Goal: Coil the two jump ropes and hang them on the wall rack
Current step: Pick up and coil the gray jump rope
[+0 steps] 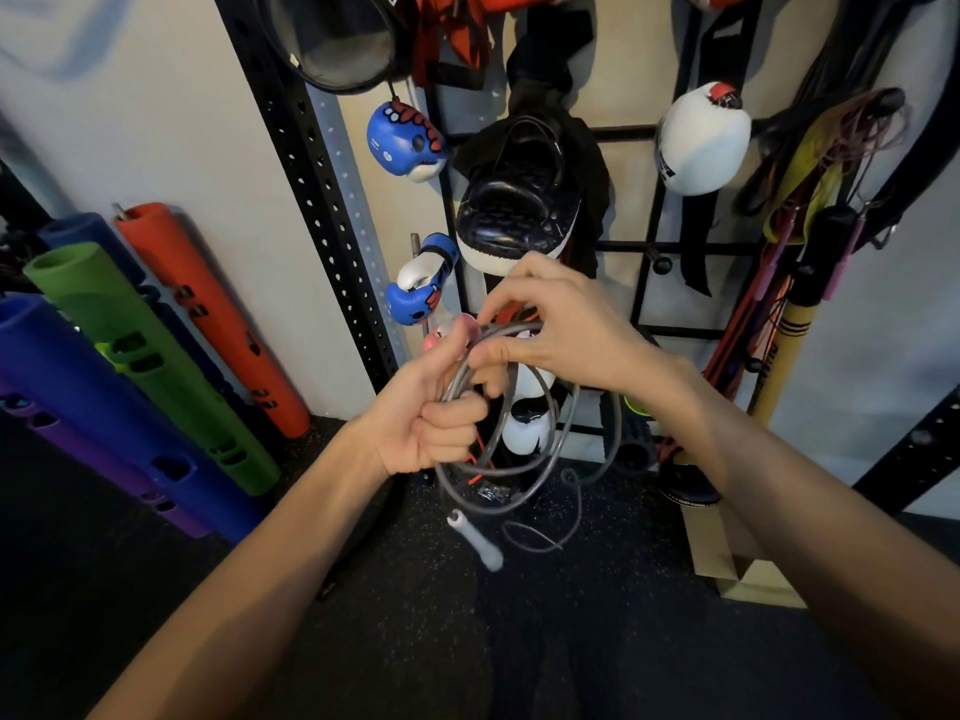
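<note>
Coiling in hand: left hand (436, 423) clenches the grey jump rope (524, 459) loops, right hand (550, 330) pinches a strand (handle (475, 540) dangling); next, gather the tail.

The left hand (436, 407) is closed in a fist around several loops of a grey jump rope (524, 459). The right hand (550, 330) pinches a strand at the top of the coil. One pale handle (475, 540) dangles below, above the dark floor (156, 563), before the wall rack (654, 246).
</note>
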